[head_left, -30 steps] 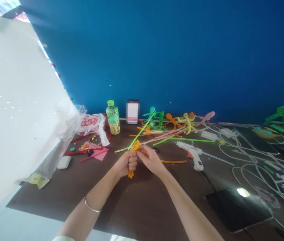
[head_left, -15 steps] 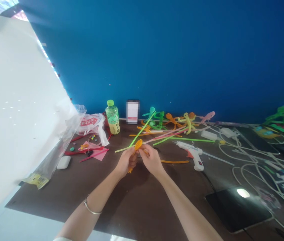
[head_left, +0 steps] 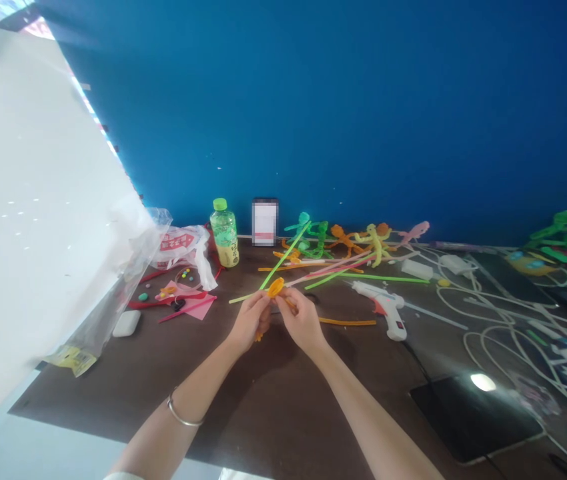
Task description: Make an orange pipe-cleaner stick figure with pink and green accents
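Between my hands is an orange pipe cleaner [head_left: 276, 287], coiled into a rounded loop that sticks up above the fingertips. My left hand [head_left: 251, 323] is closed around its lower part, and a bit of orange shows beneath the fingers. With thumb and fingers pinched, my right hand [head_left: 301, 319] grips the orange piece from the right side. A straight orange pipe cleaner [head_left: 347, 323] lies on the table just right of my right hand. Green pipe cleaners [head_left: 283, 259] and pink ones lie behind the hands, near several bent pipe cleaner figures [head_left: 374, 243].
A glue gun [head_left: 386, 310] rests to the right, with a black tablet [head_left: 476, 417] nearer me and tangled white cables [head_left: 488, 333] beyond. A green-capped bottle [head_left: 225, 237] and a phone [head_left: 265, 223] stand at the back. A white case [head_left: 126, 323] and plastic bag [head_left: 181, 248] lie left.
The orange loop has tilted over and sits slightly lower between the fingertips. Both hands stay almost in place, still holding it.
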Tool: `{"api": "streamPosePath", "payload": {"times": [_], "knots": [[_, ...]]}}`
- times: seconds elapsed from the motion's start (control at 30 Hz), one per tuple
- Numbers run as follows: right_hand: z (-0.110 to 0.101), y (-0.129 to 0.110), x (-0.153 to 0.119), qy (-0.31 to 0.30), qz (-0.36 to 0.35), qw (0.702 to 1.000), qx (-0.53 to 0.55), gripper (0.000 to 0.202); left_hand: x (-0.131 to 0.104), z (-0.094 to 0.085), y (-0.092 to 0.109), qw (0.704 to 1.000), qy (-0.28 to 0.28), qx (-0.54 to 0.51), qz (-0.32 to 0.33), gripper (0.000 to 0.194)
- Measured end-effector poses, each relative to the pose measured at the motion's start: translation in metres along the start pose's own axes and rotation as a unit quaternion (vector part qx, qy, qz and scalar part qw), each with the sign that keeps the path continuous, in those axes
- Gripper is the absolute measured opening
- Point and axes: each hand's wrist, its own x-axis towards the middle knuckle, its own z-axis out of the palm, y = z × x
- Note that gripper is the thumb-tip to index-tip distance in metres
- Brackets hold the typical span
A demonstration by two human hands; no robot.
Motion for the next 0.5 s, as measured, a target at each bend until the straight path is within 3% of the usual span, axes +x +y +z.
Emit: {"api": "streamPosePath", "payload": {"times": [0.27, 0.5], "knots": [[0.0007, -0.0021, -0.0057, 0.050, -0.049, 0.971, -0.227, 0.015, -0.0026, 0.0021, 0.0028, 1.000, -0.016, 0.003, 0.003, 0.034], [-0.0006, -0.0060, -0.0040, 0.027, -0.023, 0.984, -0.175, 0.018, -0.0002, 0.0008, -0.0027, 0.993, 0.033, 0.078, 0.077, 0.034]]}}
